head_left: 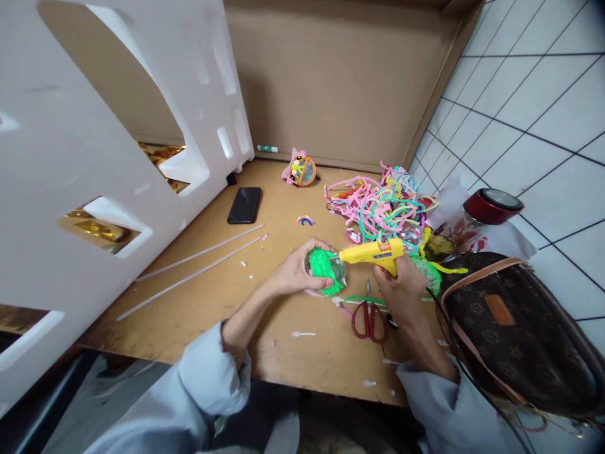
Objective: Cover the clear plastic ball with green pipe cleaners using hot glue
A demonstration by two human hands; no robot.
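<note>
My left hand (301, 270) is wrapped round a clear round container partly covered in bright green pipe cleaner (323, 268), held just above the table. In my right hand (401, 285) is a yellow glue gun (373, 253), its nozzle pointing left and meeting the upper part of the green covering. Whether the tip touches cannot be told. Below the glue gun lie red-handled scissors (369, 320), with a green pipe cleaner strip (362, 299) across their blades. A second clear, green-wound piece (428, 275) sits behind my right hand.
A tangled heap of coloured pipe cleaners (378, 205) lies at the back right. Nearby are a decorated round ornament (301, 170), a phone (244, 205), two glue sticks (189, 276), a red-lidded jar (491, 211) and a brown bag (520, 321). A white plastic panel (198, 113) stands left.
</note>
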